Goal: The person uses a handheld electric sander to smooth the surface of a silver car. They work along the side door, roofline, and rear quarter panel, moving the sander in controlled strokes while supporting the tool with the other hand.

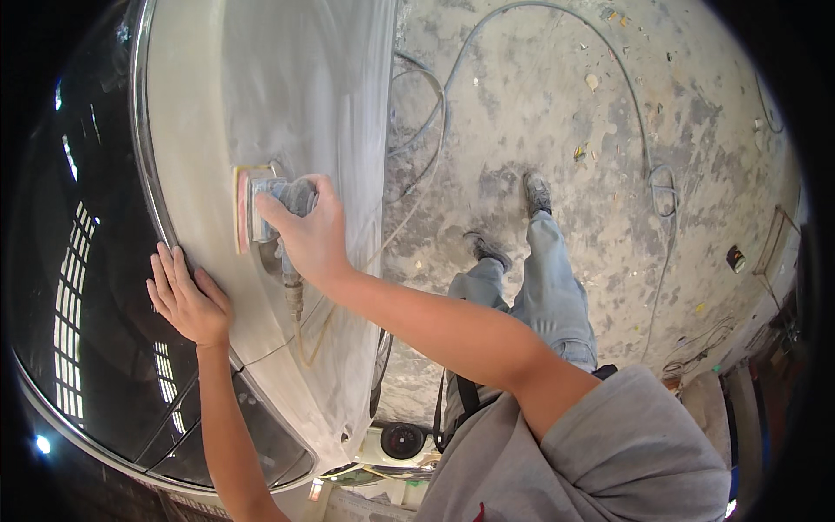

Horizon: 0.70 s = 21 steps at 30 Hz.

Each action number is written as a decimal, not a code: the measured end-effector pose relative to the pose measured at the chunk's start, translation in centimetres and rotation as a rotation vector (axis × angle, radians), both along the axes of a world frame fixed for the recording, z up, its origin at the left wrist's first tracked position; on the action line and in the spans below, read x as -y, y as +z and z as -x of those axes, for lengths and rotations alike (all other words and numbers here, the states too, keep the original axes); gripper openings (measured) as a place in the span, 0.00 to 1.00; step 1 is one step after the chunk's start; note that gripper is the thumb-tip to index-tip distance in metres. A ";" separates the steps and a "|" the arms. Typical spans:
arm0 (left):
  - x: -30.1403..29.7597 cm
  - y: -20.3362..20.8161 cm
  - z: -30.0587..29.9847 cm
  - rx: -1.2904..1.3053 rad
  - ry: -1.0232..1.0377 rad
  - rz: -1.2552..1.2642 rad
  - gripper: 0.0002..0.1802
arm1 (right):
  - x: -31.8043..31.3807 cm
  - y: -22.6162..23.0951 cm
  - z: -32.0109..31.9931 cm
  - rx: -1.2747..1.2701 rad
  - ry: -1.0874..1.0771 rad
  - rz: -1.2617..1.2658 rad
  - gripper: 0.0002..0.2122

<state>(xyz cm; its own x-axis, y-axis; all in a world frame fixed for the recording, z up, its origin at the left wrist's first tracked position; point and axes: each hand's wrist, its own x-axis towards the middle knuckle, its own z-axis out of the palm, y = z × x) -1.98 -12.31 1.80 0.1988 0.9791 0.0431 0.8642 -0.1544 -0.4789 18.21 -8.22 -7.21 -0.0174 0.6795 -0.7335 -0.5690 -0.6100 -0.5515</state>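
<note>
My right hand (315, 233) is wrapped round the top of a pneumatic sander (263, 217), whose square pad with a reddish and yellow edge lies against the car's side panel (296, 96). That panel is pale and dull, with whitish scuffed streaks and a dusty look. A brass-coloured hose fitting (294, 300) hangs from the sander, with a thin hose leading off it. To the left, my left hand (188, 297) rests flat with fingers stretched, across the window trim between the dark side window (78, 235) and the panel. Nothing is in it.
A long grey air hose (639, 96) loops over the stained concrete floor (522, 96), where small scraps lie scattered. My shoes (537, 193) stand right of the car. Another vehicle's wheel (403, 441) shows at the bottom, and assorted clutter lines the lower right edge.
</note>
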 end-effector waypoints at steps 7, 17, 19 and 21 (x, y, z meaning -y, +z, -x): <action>0.4 0.0 0.5 0.005 -0.009 -0.004 0.27 | 0.0 -0.4 0.1 -0.102 0.010 0.035 0.21; 0.5 0.6 0.4 0.041 -0.018 -0.013 0.27 | -1.7 0.8 0.1 0.058 0.069 0.034 0.24; 0.5 0.6 0.4 0.029 0.033 0.023 0.27 | -4.8 0.0 -0.6 0.242 0.039 -0.151 0.25; 0.6 0.8 0.4 0.006 0.109 0.055 0.27 | -7.2 -0.7 -0.4 0.383 0.089 -0.285 0.27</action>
<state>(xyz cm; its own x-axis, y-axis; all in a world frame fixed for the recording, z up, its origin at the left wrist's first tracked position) -2.40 -12.92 2.59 0.0906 0.9958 -0.0101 0.8802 -0.0848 -0.4670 18.57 -1.07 -7.92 0.1509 0.8626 -0.4829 -0.2448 -0.4406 -0.8637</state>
